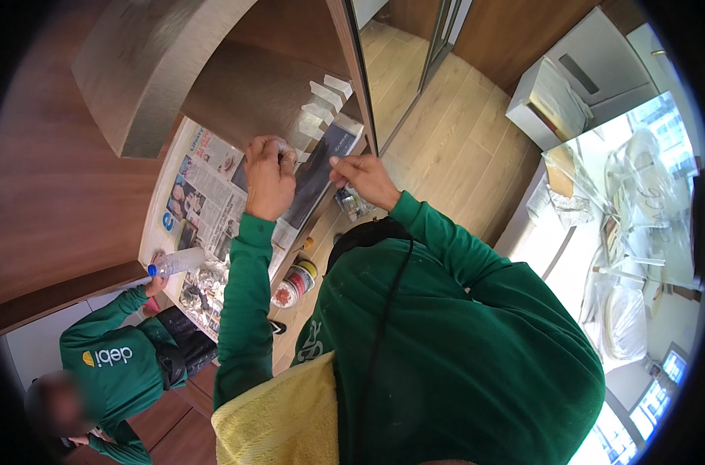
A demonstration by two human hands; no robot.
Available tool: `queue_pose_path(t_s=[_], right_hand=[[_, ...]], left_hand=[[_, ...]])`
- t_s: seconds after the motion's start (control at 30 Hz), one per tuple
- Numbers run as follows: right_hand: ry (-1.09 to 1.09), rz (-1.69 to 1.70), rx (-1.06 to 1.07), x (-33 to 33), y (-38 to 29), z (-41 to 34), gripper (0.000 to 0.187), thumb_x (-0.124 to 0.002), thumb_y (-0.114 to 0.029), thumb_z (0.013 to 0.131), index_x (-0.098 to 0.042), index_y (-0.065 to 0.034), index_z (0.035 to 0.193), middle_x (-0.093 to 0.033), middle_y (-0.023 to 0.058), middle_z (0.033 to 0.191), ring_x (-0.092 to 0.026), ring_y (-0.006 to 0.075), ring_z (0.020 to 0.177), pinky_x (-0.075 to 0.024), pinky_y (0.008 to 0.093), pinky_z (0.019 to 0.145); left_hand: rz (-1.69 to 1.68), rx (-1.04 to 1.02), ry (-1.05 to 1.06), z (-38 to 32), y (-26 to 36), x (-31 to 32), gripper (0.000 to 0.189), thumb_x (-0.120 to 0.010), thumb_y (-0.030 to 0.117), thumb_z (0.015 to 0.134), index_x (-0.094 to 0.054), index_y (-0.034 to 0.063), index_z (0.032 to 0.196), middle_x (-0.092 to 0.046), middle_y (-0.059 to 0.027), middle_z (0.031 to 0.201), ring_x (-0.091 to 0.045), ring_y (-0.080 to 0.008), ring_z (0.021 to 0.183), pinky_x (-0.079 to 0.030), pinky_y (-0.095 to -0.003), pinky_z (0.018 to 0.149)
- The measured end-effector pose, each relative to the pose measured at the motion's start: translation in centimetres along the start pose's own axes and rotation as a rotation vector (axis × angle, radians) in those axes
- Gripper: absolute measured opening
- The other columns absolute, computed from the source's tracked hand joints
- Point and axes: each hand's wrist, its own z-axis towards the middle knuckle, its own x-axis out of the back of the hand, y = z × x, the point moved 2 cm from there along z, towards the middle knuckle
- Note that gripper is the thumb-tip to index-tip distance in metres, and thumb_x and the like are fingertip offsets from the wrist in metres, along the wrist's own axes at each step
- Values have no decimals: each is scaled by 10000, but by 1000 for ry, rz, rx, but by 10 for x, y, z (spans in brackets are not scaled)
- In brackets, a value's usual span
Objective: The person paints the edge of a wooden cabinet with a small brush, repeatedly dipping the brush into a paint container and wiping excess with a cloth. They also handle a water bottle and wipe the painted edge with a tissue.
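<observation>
My left hand (269, 177) is raised over the newspaper-covered ledge, its fingers curled and thumb bent in. Whether something small sits between those fingertips is too unclear to tell. To its right, my right hand (364, 179) has thumb and forefinger close together near the ledge's edge; any thin thing in that pinch cannot be made out. Several short pale tape strips (327, 95) hang in a row on the brown panel (253, 87) just beyond my hands. Sheets of newspaper (213, 200) cover the ledge, with a dark printed page (317, 180) below the strips.
A co-worker (120, 360) at lower left grips a clear plastic bottle (181, 261) with a blue cap. Debris (207, 290) lies nearby on the newspaper. Tubs (294, 283) stand on the floor. A mirrored panel (393, 70) rises ahead; plastic-wrapped items (625, 314) are at right.
</observation>
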Motion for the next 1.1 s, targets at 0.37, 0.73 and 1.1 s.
queue_pose_path(t_s=[0.37,0.73,1.1], right_hand=[[-125,313,-125,-17,-17,6,435,-583,-404,985,-702,13,1017,-701,73,925,-655,125,768,-518,268,699],[-166,430,-118,-30,-38,5,410,-660,-401,939,-690,6,972,-696,66,924,-643,114,770,-495,238,696],[-53,351,-5,-38,-25,14,257,-685,-278,927,-717,-23,941,-707,35,847,-656,108,726,-510,246,621]], left_hand=[[79,-85,289,-40,46,-16,110,-630,19,830,-601,18,935,-509,-129,1204,-444,-361,1242,-313,-490,1037],[145,-109,386,-75,48,-30,232,-660,10,814,-652,29,1045,-531,-160,1219,-485,-385,1200,-364,-514,1007],[158,-63,433,-54,26,-5,210,-652,43,828,-658,14,1036,-563,-131,1205,-517,-351,1134,-393,-469,969]])
